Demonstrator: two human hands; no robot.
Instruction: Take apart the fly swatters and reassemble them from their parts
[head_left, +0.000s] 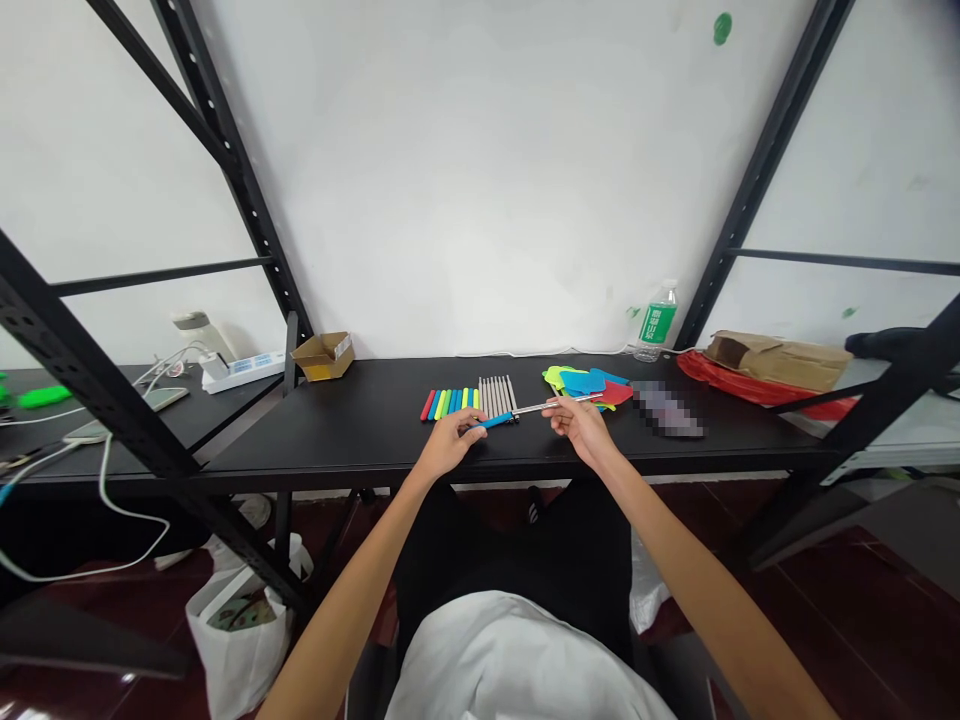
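Note:
My left hand (450, 442) is closed around a blue handle (496, 421) above the front part of the black desk (375, 425). A thin metal rod (531, 408) extends rightward from that handle, and my right hand (576, 428) pinches it between thumb and fingers. Whether handle and rod are firmly joined I cannot tell. Just behind my left hand lies a row of several coloured handles (448, 403) in red, blue, yellow and green. Several metal rods (495, 396) lie side by side next to them. Beyond my right hand is a pile of flat blue, red and yellow-green pieces (583, 383).
A small open cardboard box (324, 358) stands at the back left. At the back right are a water bottle (658, 322) and a cardboard package (780, 360) on red plastic (720, 378). A blurred-out item (667, 410) lies right of the pile. Black metal posts (244, 190) flank the desk.

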